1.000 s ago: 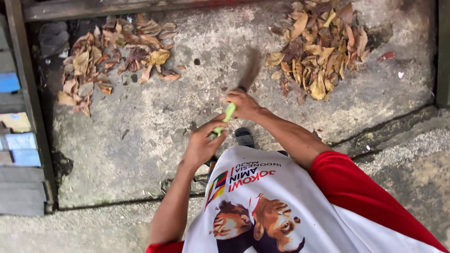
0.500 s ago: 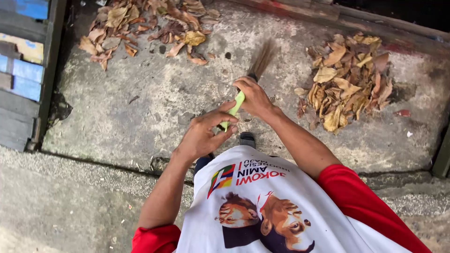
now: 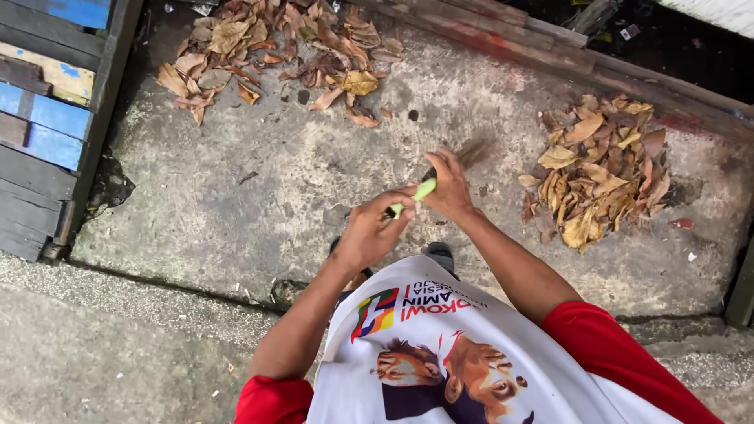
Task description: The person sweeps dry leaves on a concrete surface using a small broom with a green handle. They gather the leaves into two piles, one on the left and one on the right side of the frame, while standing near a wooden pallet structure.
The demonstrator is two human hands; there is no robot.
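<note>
Both my hands grip a broom with a light green handle (image 3: 422,190). My left hand (image 3: 371,232) holds the near end of the handle, and my right hand (image 3: 448,185) holds it further down, closer to the bristles. The dark bristles (image 3: 473,151) are blurred, just above the concrete slab (image 3: 259,188). One pile of dry brown leaves (image 3: 598,174) lies to the right of the bristles. A second leaf pile (image 3: 283,47) spreads across the far left of the slab.
A blue and grey slatted wooden pallet (image 3: 39,126) stands along the left edge. A weathered wooden beam (image 3: 550,47) borders the slab's far side. A crack (image 3: 196,286) separates the slab from rougher pavement near my feet. A dark post (image 3: 740,294) stands at the right.
The view has swung left and down. The broom bristles moved right toward the right-hand leaf pile, and both hands stay on the handle.
</note>
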